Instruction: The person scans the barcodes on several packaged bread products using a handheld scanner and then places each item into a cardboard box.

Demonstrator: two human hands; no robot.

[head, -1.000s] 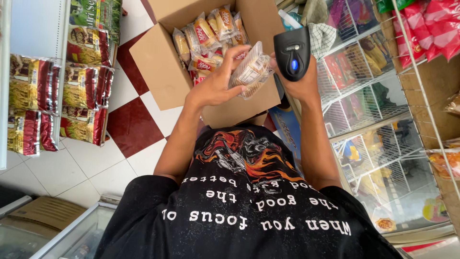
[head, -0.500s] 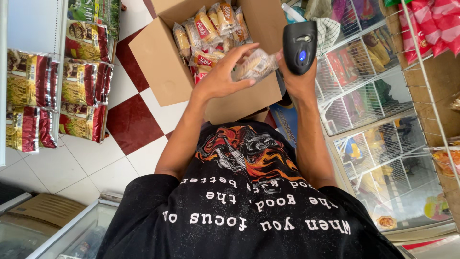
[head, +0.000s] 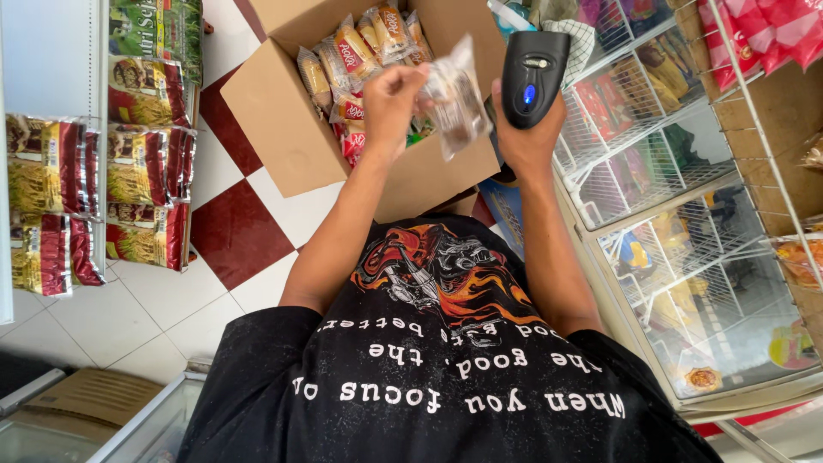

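Above the open cardboard box (head: 283,120), I see both hands held up close together. The left hand (head: 390,99) has its fingers closed on a small clear packet (head: 454,94), pinching it near the top so it hangs at about 12 o'clock from the chest. The right hand (head: 527,137) has its fingers wrapped tight round a black scanner (head: 531,77), just beside the packet at 1 o'clock.

I think the step in hand is scanning this packet. For that, the packet has to be turned so its code side faces the scanner's front. I cannot tell which side the code is on.

More snack packs (head: 356,51) fill the box right behind the packet, so the scanner could pick up one of those by mistake. A wire rack (head: 651,129) stands close at 2 o'clock, near the right elbow side. Hanging bags (head: 146,163) sit at 10 o'clock, well apart, over the red and white floor (head: 249,231).
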